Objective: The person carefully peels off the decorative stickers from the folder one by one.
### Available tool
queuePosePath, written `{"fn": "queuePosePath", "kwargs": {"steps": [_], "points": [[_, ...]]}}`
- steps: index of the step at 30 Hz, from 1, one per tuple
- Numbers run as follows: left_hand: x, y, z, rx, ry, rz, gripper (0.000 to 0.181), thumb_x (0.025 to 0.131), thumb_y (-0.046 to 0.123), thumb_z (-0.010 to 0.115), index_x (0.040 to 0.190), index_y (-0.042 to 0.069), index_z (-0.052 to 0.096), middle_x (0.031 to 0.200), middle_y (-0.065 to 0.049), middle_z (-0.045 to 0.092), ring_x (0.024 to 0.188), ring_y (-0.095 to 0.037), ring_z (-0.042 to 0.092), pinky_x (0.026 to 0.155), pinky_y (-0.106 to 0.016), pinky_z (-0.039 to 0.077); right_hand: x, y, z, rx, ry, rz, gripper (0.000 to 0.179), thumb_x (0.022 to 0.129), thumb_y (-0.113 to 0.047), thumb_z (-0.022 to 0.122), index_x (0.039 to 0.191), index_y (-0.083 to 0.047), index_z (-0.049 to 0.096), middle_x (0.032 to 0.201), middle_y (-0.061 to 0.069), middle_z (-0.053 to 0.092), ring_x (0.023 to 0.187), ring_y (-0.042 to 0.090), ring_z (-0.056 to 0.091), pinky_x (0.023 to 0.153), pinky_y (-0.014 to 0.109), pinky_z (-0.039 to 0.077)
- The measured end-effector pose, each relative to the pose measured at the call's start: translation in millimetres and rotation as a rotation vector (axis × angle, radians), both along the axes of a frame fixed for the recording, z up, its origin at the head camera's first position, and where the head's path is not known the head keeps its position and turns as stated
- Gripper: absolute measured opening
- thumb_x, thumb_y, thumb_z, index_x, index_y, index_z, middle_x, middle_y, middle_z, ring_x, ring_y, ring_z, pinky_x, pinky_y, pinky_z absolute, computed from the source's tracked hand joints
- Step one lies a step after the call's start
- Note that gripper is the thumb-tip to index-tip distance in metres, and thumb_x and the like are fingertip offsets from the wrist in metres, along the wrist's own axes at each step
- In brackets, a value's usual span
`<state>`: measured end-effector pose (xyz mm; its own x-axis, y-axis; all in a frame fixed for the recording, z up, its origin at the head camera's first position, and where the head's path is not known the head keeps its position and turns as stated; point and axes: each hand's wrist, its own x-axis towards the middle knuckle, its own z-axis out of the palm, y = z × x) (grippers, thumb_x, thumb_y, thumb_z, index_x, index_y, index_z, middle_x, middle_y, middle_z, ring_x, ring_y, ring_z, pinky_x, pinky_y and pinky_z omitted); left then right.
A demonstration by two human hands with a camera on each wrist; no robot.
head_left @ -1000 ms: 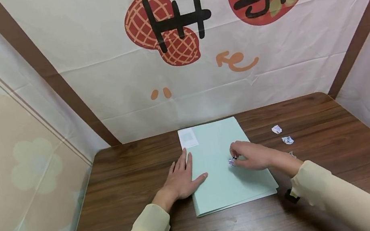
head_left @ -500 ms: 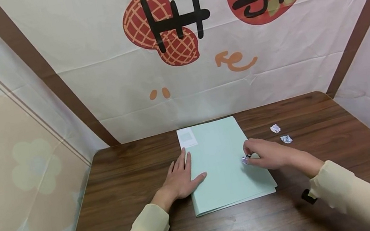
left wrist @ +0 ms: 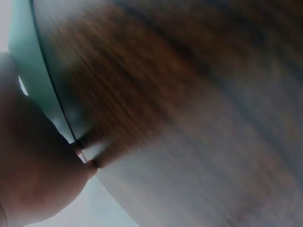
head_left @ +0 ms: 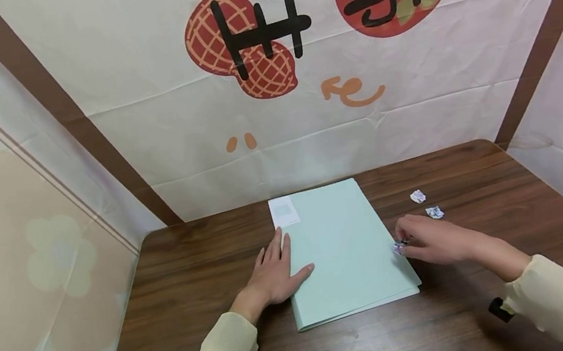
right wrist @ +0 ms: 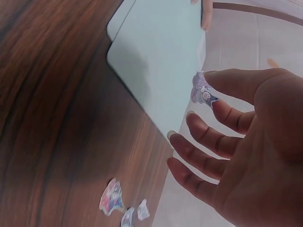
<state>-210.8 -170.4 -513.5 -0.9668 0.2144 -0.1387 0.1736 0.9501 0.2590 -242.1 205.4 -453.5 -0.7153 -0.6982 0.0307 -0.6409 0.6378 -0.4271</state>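
A pale green folder [head_left: 347, 251] lies closed on the wooden table, with a white label [head_left: 284, 210] at its upper left corner. My left hand [head_left: 272, 273] rests flat along the folder's left edge, fingers extended and thumb spread over the cover. In the left wrist view, fingertips [left wrist: 92, 169] reach the table beside that edge. Near the folder's right edge, my right hand [head_left: 432, 239] pinches a small crumpled scrap of printed paper [right wrist: 202, 90] between thumb and index finger. Its other fingers are loosely bent, and purple and dark printing shows on the scrap.
Two similar paper scraps lie right of the folder, one farther back [head_left: 418, 196] and one nearer [head_left: 435, 212]. The right wrist view also shows a larger, colourful scrap [right wrist: 112, 196] near them. A printed cloth wall [head_left: 311, 152] stands behind the table [head_left: 190, 265].
My right hand has moved right across the folder to its right edge, carrying the paper scrap. A third scrap on the table is now hidden from the head view. My left hand stays put.
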Motion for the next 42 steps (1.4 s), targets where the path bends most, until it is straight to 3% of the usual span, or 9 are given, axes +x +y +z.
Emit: {"fn": "queuePosePath", "kwargs": {"steps": [16, 29, 42], "points": [[-18.8, -2.6, -3.2, -0.006, 0.01, 0.004, 0.097, 0.1, 0.072, 0.035, 0.165, 0.007, 0.005, 0.172, -0.011, -0.01, 0.158, -0.028, 0.004, 0.125, -0.054, 0.009, -10.1, 35.2, -7.6, 0.004, 0.002, -0.034, 0.016, 0.098, -0.022, 0.071, 0.096, -0.018, 0.056, 0.089, -0.008, 0.053, 0.078, 0.008, 0.05, 0.066, 0.026, 0.043], [-18.7, -2.7, 2.2, -0.026, -0.005, 0.01, 0.098, 0.1, 0.074, 0.034, 0.165, 0.007, 0.003, 0.171, -0.01, -0.014, 0.159, -0.027, 0.002, 0.125, -0.054, 0.009, -8.7, 47.9, -24.5, 0.032, -0.013, -0.061, 0.018, 0.097, -0.025, 0.073, 0.091, -0.02, 0.056, 0.086, -0.008, 0.051, 0.075, 0.01, 0.049, 0.062, 0.026, 0.038], [-19.0, -0.4, 0.5, -0.014, 0.007, 0.007, 0.097, 0.1, 0.072, 0.036, 0.165, 0.006, 0.004, 0.171, -0.011, -0.012, 0.158, -0.027, 0.004, 0.125, -0.055, 0.01, -8.8, 56.1, -34.6, 0.108, -0.002, -0.112, 0.02, 0.091, -0.025, 0.077, 0.089, -0.019, 0.058, 0.084, -0.007, 0.05, 0.074, 0.008, 0.045, 0.062, 0.028, 0.037]]}}
